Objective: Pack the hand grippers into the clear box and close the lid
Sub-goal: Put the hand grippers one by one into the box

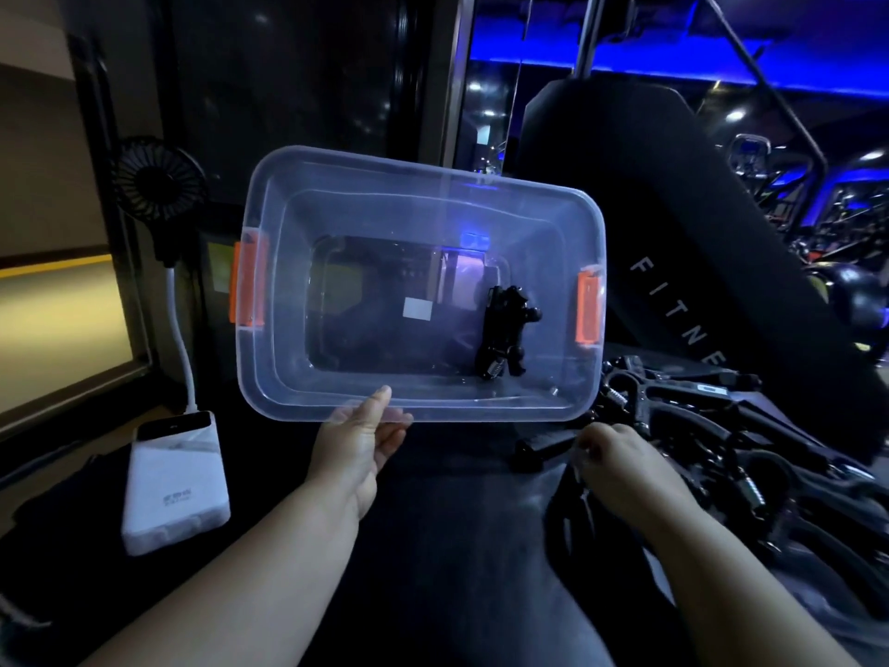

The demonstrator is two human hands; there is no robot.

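Our left hand [358,440] pinches the near rim of the smooth, rectangular clear box [269,377], thumb on top. One black sprung hand gripper [505,329] lies inside by the right wall. Our right hand [620,464] curls over the tangled pile of grippers [721,450], perhaps gripping one; we cannot tell.

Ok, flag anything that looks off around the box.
The clear plastic box with orange latches is tipped up toward the camera, not flat; the left hand grips its near rim. One black spring hand gripper lies at its right end. The rest lie in a tangled heap beside the right hand. No lid shows.
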